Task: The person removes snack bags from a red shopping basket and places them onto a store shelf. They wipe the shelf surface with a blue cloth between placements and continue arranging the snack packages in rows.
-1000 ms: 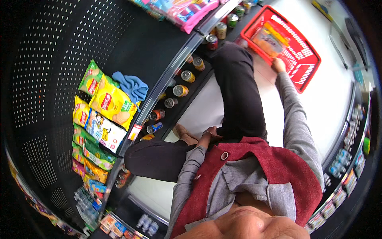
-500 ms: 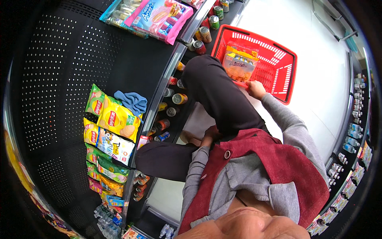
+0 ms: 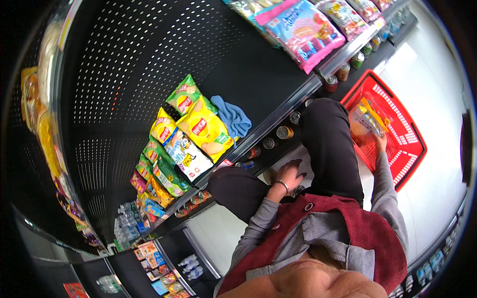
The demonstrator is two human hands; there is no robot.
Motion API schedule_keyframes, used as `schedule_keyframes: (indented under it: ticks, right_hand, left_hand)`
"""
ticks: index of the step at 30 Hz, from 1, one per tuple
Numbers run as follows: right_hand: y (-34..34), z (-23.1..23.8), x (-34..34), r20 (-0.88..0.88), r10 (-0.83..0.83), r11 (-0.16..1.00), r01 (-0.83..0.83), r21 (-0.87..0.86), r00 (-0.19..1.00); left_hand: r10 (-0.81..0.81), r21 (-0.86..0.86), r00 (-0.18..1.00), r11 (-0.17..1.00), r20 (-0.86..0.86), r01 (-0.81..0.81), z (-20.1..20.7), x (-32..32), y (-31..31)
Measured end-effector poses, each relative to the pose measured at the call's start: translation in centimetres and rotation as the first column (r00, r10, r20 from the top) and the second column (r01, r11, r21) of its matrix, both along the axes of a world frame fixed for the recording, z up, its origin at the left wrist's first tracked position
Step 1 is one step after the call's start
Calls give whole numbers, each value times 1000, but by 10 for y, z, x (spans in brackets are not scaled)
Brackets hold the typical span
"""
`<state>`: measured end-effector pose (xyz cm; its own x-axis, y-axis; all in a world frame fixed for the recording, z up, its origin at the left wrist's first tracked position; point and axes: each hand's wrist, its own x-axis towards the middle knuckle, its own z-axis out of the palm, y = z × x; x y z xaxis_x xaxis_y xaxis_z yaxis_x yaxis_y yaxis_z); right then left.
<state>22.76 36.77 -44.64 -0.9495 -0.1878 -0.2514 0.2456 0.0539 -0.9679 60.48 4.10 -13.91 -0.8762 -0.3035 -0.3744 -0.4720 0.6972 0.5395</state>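
My right hand (image 3: 381,142) reaches into the red plastic shopping basket (image 3: 401,124) on the floor at the right. Its fingers are closed on the lower edge of a clear and orange snack bag (image 3: 365,120) lying in the basket. My left hand (image 3: 290,174), with a bracelet at the wrist, hovers between my bent knees with its fingers apart and nothing in it. A crumpled blue cloth (image 3: 231,116) lies on the black shelf, against a yellow chip bag (image 3: 206,131).
Green chip bags (image 3: 169,174) and a white snack bag (image 3: 188,154) stand along the shelf (image 3: 258,84). A pink snack pack (image 3: 303,35) lies farther along. Drink cans (image 3: 284,132) line the lower level beside my knees. Water bottles (image 3: 126,223) stand at the shelf's near end.
My view has swung, so shelf and basket appear farther right. My right hand has gone from the basket's handle to the snack bag. My left hand has lifted, fingers spreading.
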Motion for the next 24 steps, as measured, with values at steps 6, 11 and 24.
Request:
schedule_keyframes:
  ticks: [6,11,24]
  right_hand:
    - [-17,21,9,-99,-20,968,44,249,995]
    - [-39,87,10,-311,22,832,155,533,950]
    - [-62,381,-9,-543,-109,989,143,22,833]
  left_hand:
    - [25,-109,976,993,-218,-49,65,-6,-6]
    - [17,6,940,1000,-341,-16,110,-22,-37]
    - [23,130,684,986,-729,105,159,-135,-133]
